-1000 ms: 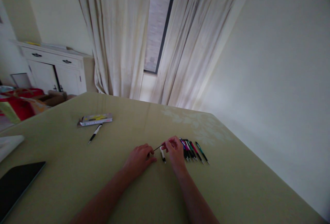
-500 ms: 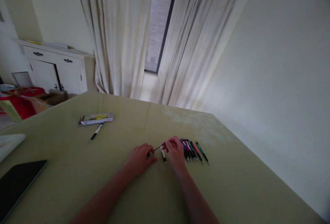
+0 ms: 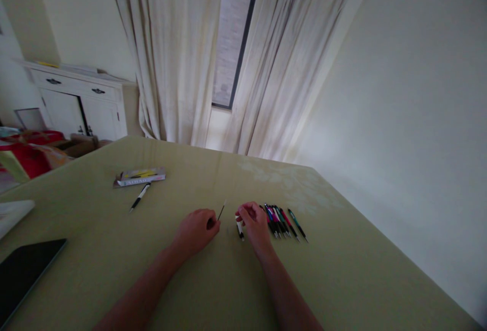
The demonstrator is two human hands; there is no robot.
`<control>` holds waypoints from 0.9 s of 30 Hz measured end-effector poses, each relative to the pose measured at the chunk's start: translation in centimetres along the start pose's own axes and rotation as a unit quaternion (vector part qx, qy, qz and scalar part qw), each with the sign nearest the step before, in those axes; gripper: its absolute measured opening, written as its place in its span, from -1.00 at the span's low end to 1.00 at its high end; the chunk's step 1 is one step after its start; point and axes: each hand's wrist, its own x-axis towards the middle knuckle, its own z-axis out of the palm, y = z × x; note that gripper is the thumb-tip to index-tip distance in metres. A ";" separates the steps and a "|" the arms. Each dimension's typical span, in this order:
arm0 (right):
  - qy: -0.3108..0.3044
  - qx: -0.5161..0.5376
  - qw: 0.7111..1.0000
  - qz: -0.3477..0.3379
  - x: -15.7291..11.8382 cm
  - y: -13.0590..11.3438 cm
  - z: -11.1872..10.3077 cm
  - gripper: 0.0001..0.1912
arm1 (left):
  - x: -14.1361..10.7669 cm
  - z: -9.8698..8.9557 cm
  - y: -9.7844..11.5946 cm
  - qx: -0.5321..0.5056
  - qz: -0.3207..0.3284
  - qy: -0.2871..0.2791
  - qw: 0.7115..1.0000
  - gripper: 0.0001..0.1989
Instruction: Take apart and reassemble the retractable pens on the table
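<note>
A thin dark pen refill [image 3: 221,211] sticks up at a slant from between the thumb and fingers of my left hand [image 3: 198,228], which is closed on it. My right hand [image 3: 255,222] is curled with thumb and fingertips drawn together; whatever they may pinch is too small to make out. Just under those fingertips lies a white and black pen [image 3: 240,230] on the table, its upper end partly covered by them. To the right of this hand, several coloured pens [image 3: 280,222] lie side by side, with a teal and black pen [image 3: 298,225] slightly apart.
Further back on the left are a pen box [image 3: 140,176] and a white and black pen [image 3: 140,197] on the green tablecloth [image 3: 182,178]. A dark flat tablet-like device [image 3: 28,275] and a white object [image 3: 13,215] occupy the left edge. Curtains and a wall stand behind.
The refill, which stretched between both hands, has left the right fingers and now points upward from my left hand. My left hand has drawn back slightly to the left and closed more.
</note>
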 end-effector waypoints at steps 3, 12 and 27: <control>0.012 -0.012 1.000 0.001 0.0 -0.1 -0.2 -0.76 | -0.3 0.2 -0.4 0.067 -0.011 -0.027 0.997 -0.77; 0.015 -0.023 1.000 -0.007 -0.3 -0.4 0.1 -0.76 | -0.7 0.7 -0.3 0.074 -0.034 -0.072 0.994 -0.78; -0.002 -0.068 0.997 -0.027 -0.7 -0.9 0.3 -0.71 | 1.3 0.4 -1.3 -0.209 0.029 0.148 0.966 -0.69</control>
